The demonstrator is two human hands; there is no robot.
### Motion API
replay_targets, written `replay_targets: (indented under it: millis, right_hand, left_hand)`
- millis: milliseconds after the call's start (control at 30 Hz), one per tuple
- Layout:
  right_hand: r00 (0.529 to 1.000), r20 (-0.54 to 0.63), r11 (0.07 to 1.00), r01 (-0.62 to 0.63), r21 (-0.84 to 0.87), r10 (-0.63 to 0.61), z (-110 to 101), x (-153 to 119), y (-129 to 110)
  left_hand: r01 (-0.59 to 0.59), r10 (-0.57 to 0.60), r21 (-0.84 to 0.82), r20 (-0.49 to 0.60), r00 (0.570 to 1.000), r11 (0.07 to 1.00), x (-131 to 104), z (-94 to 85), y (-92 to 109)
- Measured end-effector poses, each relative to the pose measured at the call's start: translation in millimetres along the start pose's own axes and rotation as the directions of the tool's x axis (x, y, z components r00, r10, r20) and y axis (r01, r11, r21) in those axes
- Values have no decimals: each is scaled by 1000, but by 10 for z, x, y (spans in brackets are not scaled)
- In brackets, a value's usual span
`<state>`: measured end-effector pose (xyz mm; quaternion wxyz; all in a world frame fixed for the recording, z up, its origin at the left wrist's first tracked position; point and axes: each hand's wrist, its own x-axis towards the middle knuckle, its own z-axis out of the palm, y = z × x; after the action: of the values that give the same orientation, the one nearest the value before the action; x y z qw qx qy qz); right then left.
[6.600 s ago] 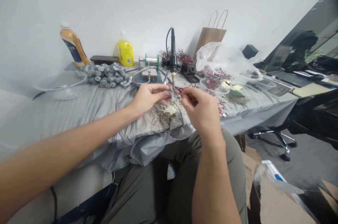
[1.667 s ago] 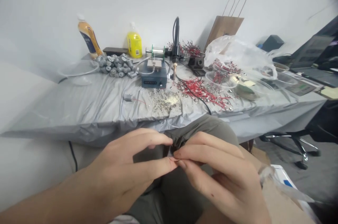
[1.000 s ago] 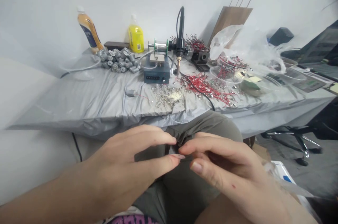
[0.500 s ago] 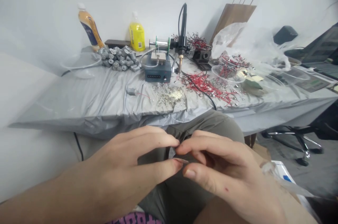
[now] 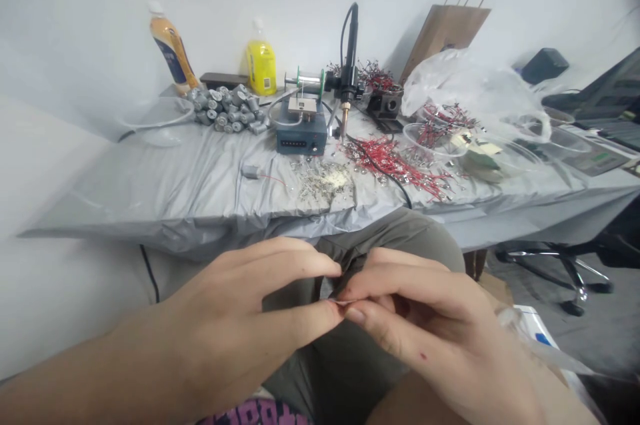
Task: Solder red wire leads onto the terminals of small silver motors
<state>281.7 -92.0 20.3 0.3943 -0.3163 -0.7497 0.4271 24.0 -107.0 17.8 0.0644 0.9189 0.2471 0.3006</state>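
Observation:
My left hand (image 5: pixel 235 298) is over my lap, its index finger and thumb apart, with a small thin pale piece (image 5: pixel 343 301) lying at the thumb tip. My right hand (image 5: pixel 425 318) meets it from the right, thumb and index finger pinched on the free end of that piece. What the piece is, I cannot make out. Both hands are below the front edge of the covered table (image 5: pixel 125 198).
On the table are grey cylinders (image 5: pixel 230 108), a soldering stand (image 5: pixel 300 135) with an upright iron (image 5: pixel 351 45), red wires (image 5: pixel 395 168), small metal bits (image 5: pixel 320 185), two bottles and plastic tubs. A chair base (image 5: pixel 575 278) stands at right.
My right thumb and index finger have closed together and moved left onto the pale piece at my left thumb. The view has shifted slightly.

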Motion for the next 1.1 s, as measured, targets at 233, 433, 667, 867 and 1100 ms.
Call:
replay_targets:
  millis: [233, 433, 667, 867, 1100]
  right_hand:
    - [982, -61, 982, 175, -78, -180, 44, -10, -30]
    - [981, 83, 974, 186, -131, -176, -27, -22, -145]
    - [945, 266, 832, 298, -468, -189, -45, 3, -275]
    - [964, 178, 877, 256, -407, -199, 19, 28, -249]
    - [977, -120, 976, 156, -154, -175, 91, 6, -63]
  left_hand:
    - [9, -8, 43, -24, 1000, 999, -36, -14, -10]
    - [2, 1, 56, -45, 999, 998, 14, -54, -2]
    - [106, -126, -150, -128, 984, 983, 10, 4, 53]
    - [86, -126, -191, -206, 970, 978, -29, 14, 15]
    - [83, -77, 34, -144, 987, 996, -8, 4, 10]
